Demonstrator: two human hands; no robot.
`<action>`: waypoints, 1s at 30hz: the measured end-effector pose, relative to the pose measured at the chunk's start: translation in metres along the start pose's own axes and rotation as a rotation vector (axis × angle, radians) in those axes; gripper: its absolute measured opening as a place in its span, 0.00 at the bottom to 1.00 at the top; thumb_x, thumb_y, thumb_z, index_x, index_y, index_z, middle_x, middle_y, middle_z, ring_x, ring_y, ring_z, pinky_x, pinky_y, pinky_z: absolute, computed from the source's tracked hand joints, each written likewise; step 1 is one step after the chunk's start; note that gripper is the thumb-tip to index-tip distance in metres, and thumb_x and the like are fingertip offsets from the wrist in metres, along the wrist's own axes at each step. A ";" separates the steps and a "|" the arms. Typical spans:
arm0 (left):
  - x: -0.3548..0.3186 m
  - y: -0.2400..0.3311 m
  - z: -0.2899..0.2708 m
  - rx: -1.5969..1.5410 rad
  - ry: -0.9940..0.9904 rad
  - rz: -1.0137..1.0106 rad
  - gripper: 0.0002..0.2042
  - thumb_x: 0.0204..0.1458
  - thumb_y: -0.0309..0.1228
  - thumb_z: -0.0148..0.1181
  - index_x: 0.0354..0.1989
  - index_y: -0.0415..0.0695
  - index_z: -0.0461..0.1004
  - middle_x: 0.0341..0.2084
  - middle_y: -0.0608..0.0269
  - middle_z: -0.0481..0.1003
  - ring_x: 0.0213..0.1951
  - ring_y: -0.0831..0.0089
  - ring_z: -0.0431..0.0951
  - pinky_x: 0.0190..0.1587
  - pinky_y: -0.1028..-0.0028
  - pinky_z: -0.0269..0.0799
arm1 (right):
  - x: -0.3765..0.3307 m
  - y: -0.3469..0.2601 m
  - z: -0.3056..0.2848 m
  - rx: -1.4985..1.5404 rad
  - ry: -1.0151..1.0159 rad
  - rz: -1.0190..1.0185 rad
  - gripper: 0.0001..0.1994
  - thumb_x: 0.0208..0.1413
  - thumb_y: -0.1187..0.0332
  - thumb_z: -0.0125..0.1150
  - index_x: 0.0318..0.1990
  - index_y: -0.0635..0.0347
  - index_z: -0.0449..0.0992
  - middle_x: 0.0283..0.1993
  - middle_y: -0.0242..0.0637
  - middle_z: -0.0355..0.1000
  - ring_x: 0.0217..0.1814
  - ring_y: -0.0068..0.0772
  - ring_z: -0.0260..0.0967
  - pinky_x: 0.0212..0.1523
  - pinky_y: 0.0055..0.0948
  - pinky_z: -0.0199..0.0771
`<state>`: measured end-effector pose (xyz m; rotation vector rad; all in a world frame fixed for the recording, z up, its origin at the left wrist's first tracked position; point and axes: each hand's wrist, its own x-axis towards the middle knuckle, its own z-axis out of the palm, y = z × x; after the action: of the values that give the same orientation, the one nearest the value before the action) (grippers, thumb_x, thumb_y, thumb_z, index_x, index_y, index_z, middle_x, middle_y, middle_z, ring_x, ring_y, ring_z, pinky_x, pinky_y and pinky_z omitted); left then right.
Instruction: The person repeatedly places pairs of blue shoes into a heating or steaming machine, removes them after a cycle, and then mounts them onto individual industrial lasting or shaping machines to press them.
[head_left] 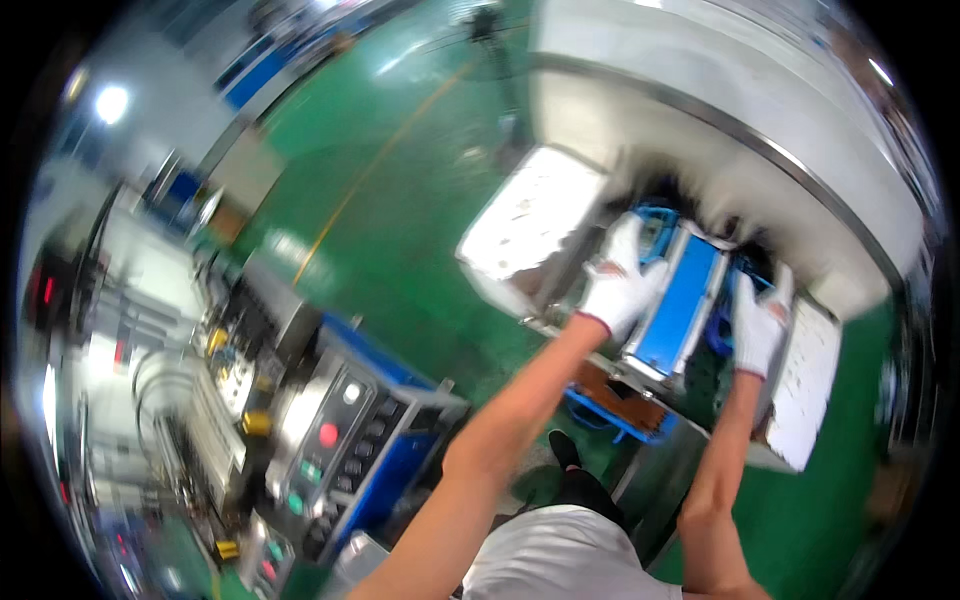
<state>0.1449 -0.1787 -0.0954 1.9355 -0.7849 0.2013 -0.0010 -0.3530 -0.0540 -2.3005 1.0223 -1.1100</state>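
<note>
Both my hands wear white knit gloves and reach to a white machine with a dark bristle curtain. My left hand [622, 285] is on the left of a blue strip [682, 305] with metal side rails, its thumb spread from the stretched fingers. Just beyond it lies a blue ring-like piece [655, 230], partly covered by the glove. My right hand [760, 325] is on the strip's other side, thumb and fingers apart. Beside it a darker blue piece [718, 328] shows. Blur hides whether the gloves touch these pieces.
White side panels [535, 215] flank the opening. Below the strip sits a blue-edged brown tray [620, 400]. At left stands a machine with a control panel [335, 435] carrying a red button and several switches. Green floor [400, 240] with a yellow line lies beyond.
</note>
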 end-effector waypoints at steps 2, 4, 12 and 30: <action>-0.078 -0.004 -0.047 -0.042 -0.024 -0.031 0.31 0.57 0.36 0.62 0.67 0.34 0.63 0.63 0.37 0.68 0.67 0.46 0.67 0.70 0.59 0.62 | -0.043 -0.055 -0.016 0.312 0.042 -0.119 0.27 0.62 0.69 0.63 0.67 0.69 0.67 0.67 0.55 0.69 0.70 0.48 0.67 0.71 0.40 0.62; -0.179 -0.019 -0.106 -0.068 -0.177 -0.233 0.29 0.58 0.36 0.60 0.66 0.36 0.65 0.63 0.40 0.69 0.65 0.48 0.70 0.68 0.59 0.64 | -0.114 -0.088 -0.006 0.715 -0.214 -0.086 0.22 0.65 0.75 0.59 0.66 0.69 0.68 0.66 0.49 0.70 0.68 0.41 0.68 0.71 0.38 0.63; -0.780 0.046 -0.337 0.894 0.605 -1.581 0.24 0.55 0.47 0.58 0.56 0.47 0.75 0.53 0.48 0.77 0.55 0.49 0.78 0.59 0.55 0.73 | -0.408 -0.071 0.102 0.145 -2.023 -0.773 0.26 0.58 0.60 0.69 0.59 0.67 0.75 0.56 0.48 0.78 0.59 0.43 0.76 0.61 0.38 0.74; -1.139 0.175 -0.221 0.381 1.902 -2.140 0.26 0.58 0.41 0.59 0.65 0.48 0.68 0.63 0.48 0.69 0.61 0.46 0.72 0.62 0.48 0.67 | -0.614 -0.200 0.012 -0.237 -1.474 -1.433 0.26 0.70 0.50 0.50 0.33 0.70 0.73 0.27 0.53 0.75 0.20 0.45 0.75 0.18 0.43 0.75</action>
<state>-0.8022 0.4549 -0.3765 0.9632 2.4280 0.5752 -0.1608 0.2405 -0.2517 -2.8088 -1.1960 0.6896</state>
